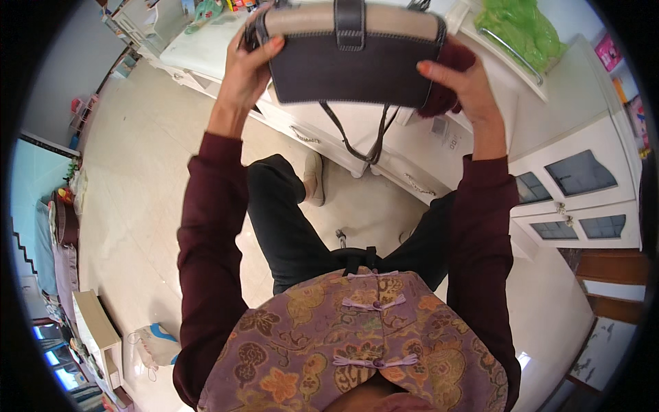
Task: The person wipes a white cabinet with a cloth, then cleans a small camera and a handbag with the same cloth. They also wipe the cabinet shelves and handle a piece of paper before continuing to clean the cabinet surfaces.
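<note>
A dark handbag (355, 69) with a light beige top band and a dark closure tab is held up between my two hands, at the top of the view. My left hand (247, 69) grips its left side, thumb on the dark front panel. On the right side, my right hand (461, 85) holds the bag with the thumb on the front. A dark red fuzzy item (447, 92) lies between my right palm and the bag; what it is, I cannot tell. Below the bag a thin dark strap (355, 149) hangs in a loop.
Behind the bag stands a white desk (198, 49) with drawers, holding small items. A green plastic bag (520, 33) lies at the upper right, above a white cabinet (582, 206). A light-coloured bag (154, 346) is on the floor at the lower left.
</note>
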### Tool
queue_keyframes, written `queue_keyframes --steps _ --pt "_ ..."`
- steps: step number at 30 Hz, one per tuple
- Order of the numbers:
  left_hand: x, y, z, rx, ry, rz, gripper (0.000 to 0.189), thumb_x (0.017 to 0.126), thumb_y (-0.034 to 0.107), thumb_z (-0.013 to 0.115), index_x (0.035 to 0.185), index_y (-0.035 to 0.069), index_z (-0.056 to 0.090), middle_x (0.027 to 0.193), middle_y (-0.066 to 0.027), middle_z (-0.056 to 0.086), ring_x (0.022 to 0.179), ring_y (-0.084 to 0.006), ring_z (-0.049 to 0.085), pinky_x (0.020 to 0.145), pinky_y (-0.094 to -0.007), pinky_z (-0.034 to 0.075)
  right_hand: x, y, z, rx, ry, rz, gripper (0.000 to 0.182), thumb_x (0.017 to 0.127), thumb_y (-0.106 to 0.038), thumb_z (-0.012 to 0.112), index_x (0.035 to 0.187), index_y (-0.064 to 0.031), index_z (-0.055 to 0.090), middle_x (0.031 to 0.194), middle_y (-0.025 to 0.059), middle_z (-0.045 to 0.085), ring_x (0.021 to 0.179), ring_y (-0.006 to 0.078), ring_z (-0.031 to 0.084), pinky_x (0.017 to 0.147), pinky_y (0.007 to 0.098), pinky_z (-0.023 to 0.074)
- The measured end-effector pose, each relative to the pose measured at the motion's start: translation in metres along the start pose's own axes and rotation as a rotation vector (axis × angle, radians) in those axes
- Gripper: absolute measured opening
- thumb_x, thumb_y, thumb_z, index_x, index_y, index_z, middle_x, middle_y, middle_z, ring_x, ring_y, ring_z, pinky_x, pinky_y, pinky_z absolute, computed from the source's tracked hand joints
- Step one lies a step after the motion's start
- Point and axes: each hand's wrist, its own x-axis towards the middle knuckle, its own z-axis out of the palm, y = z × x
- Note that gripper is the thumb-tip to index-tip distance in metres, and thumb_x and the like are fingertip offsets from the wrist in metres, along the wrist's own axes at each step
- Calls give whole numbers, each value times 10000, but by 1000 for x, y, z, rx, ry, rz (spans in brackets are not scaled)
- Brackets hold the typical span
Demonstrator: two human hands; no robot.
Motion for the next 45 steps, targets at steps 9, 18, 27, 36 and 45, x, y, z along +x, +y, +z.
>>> queue_keyframes --steps 9,18,27,36,45 --pt "135 19 -9 303 -62 -17 622 889 72 702 1431 68 397 1206 -78 540 1098 -206 543 913 -320 504 84 -34 -12 -321 169 -210 456 742 -185 852 1126 -32 660 890 26 699 773 95 635 694 239 519" --pt "114 -124 -104 167 -24 -333 732 861 61 734 1474 24 335 1221 -118 586 1043 -183 603 906 -302 526 71 115 23 -349 316 -61 609 698 -197 879 1202 -4 596 961 84 698 858 153 652 801 309 536" --pt "57 -241 -172 13 25 -688 625 857 -31 691 1422 83 451 1245 -76 561 1081 -169 562 940 -280 478 24 280 55 -189 399 409 704 711 -237 871 1256 55 533 1021 131 680 915 194 645 819 319 519" --pt "69 -309 -170 492 126 -424 914 763 163 818 1491 43 279 1368 -176 458 1281 -278 428 1089 -352 335 53 345 41 -71 408 567 582 781 -163 827 1252 38 552 1078 94 673 941 153 630 828 286 508" --pt "63 -344 -162 869 265 -434 1169 624 158 904 1487 -20 136 1323 -277 518 1211 -382 543 1030 -395 437 110 375 17 -81 434 519 624 798 -131 812 1313 66 521 1064 79 667 945 143 607 864 257 479"
